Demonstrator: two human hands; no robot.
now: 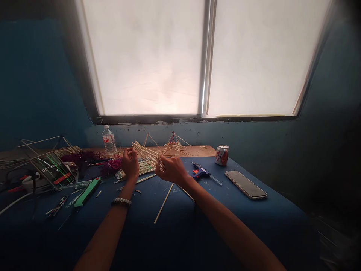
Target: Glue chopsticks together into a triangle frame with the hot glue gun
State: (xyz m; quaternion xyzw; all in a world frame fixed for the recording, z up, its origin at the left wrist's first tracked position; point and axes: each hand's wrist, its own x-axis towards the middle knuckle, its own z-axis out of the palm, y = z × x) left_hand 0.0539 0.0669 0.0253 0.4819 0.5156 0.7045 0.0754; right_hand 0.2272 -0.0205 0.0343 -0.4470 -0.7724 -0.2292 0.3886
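My right hand point(172, 170) grips the lower end of a bundle of thin wooden sticks point(145, 153), which slants up and to the left. My left hand point(130, 163) is curled beside the bundle's upper end, and its fingers partly hide what they touch. A beaded bracelet point(121, 202) circles my left wrist. A loose wooden stick point(164, 203) lies on the blue cloth point(225, 226) below my hands. Behind them stand a wooden stick pyramid point(174, 145) and a larger stick frame point(47, 142).
A blue hot glue gun point(200, 171) and a smartphone point(246, 184) lie on the cloth to the right. Behind them stands a soda can point(222, 155). A water bottle point(109, 140), purple yarn point(111, 165), a green-handled cutter point(87, 192) and a lit screen point(53, 169) crowd the left.
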